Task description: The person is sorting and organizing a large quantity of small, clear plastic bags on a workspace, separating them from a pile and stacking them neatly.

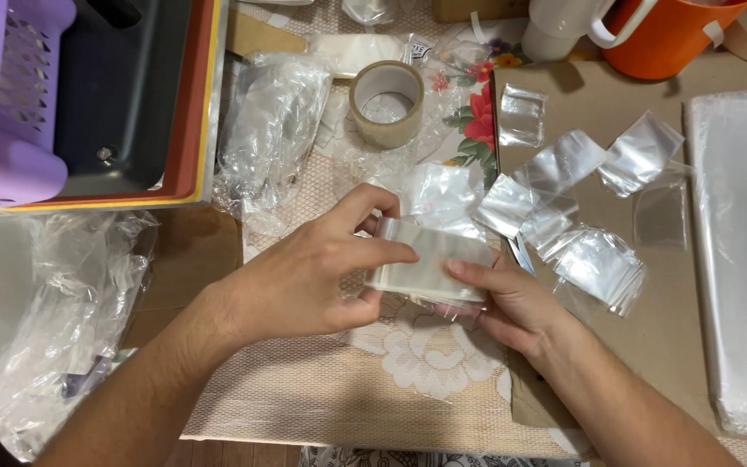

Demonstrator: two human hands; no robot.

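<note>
Both of my hands hold a small stack of clear plastic bags just above the lace tablecloth. My left hand grips the stack's left end, fingers over the top and thumb beneath. My right hand supports the right end from below, thumb lying along the near edge. The stack is roughly level, tilted slightly away from me.
Several loose clear bags lie scattered on brown cardboard to the right. A roll of tape sits behind the hands. Crumpled plastic lies left, a purple basket on stacked trays far left, an orange jug at back.
</note>
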